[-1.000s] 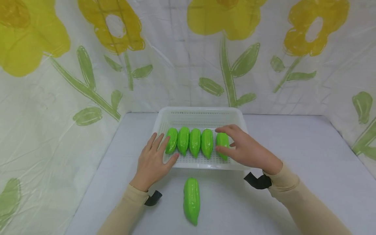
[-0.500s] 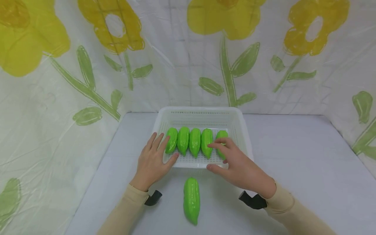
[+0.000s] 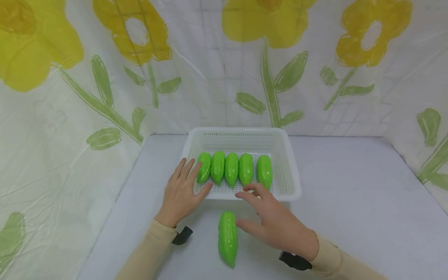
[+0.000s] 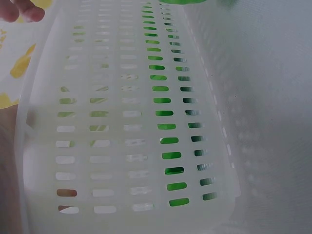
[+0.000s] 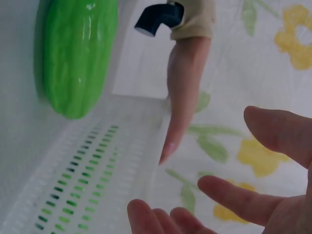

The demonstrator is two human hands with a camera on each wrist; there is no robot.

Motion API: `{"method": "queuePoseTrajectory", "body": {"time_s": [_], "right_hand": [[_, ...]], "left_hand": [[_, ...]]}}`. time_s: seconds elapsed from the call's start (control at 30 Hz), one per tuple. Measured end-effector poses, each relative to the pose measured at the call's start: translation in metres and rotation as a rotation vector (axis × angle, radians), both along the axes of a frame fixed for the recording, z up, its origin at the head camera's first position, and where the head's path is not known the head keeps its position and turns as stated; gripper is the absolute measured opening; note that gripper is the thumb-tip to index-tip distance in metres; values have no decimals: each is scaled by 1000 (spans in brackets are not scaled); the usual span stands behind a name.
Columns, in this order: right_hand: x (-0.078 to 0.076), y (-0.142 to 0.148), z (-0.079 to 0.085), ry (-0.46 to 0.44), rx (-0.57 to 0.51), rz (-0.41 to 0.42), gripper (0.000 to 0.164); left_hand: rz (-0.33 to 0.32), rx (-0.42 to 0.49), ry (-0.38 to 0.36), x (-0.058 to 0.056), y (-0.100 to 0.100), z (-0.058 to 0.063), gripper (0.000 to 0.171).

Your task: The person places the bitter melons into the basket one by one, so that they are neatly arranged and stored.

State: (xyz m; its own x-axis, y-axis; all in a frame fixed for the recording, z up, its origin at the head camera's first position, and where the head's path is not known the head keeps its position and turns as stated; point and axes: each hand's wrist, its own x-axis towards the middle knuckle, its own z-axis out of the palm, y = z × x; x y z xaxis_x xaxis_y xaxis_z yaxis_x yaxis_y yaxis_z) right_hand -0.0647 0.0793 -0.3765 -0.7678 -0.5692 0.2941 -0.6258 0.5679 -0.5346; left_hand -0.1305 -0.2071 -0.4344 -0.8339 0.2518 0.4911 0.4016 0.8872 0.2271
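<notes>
Inside a white perforated basket (image 3: 294,182), several glossy green bitter melons (image 3: 231,169) lie side by side, with a wider gap before the rightmost one. Another ridged bitter melon (image 3: 228,239) lies on the table in front, its pointed end toward me. My left hand (image 3: 182,194) is at the basket's front left rim, fingers spread and extended. My right hand (image 3: 276,219) hangs over the front rim and table, fingers parted and holding nothing, thumb close to the loose melon's right side. The right wrist view shows that melon (image 5: 80,53) apart from the fingers (image 5: 239,197).
The table (image 3: 343,186) has a pale cloth and meets a hanging sheet (image 3: 196,97) printed with yellow flowers behind the basket. Black curved mounts (image 3: 182,235) sit at both wrists. The basket's slotted wall (image 4: 131,122) fills much of the left wrist view.
My right hand has drawn back from above the rightmost melon in the basket, toward me and slightly left, uncovering that melon. My left hand stays in place.
</notes>
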Motion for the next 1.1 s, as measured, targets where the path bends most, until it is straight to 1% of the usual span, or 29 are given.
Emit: {"method": "queuePoseTrajectory", "body": {"time_s": [0.07,0.27,0.4,0.5,0.53,0.7,0.93,1.1], "right_hand": [[5,-5,-4,22,18,14,58],[16,-18,-18,38,67,29,58],[20,-26,-26,78,78,40,58],[22,-31,-32,82,102,39,57],[23,-33,-33,71,111,37,57],[21,-40,-41,16,131,41,57],[15,-49,-52,-16,129,33,57],[10,-56,-58,-41,162,20,60]], "left_hand": [[4,-4,-6,0,0,0,71],[12,-14,-25,0,-1,-1,71],[10,-14,-23,0,-1,0,71],[8,-13,-19,0,-1,0,71],[8,-13,-19,0,-1,0,71],[11,-20,-7,0,0,0,71],[21,-22,-17,-1,-1,-1,71],[23,-22,-22,0,-1,0,72]]}}
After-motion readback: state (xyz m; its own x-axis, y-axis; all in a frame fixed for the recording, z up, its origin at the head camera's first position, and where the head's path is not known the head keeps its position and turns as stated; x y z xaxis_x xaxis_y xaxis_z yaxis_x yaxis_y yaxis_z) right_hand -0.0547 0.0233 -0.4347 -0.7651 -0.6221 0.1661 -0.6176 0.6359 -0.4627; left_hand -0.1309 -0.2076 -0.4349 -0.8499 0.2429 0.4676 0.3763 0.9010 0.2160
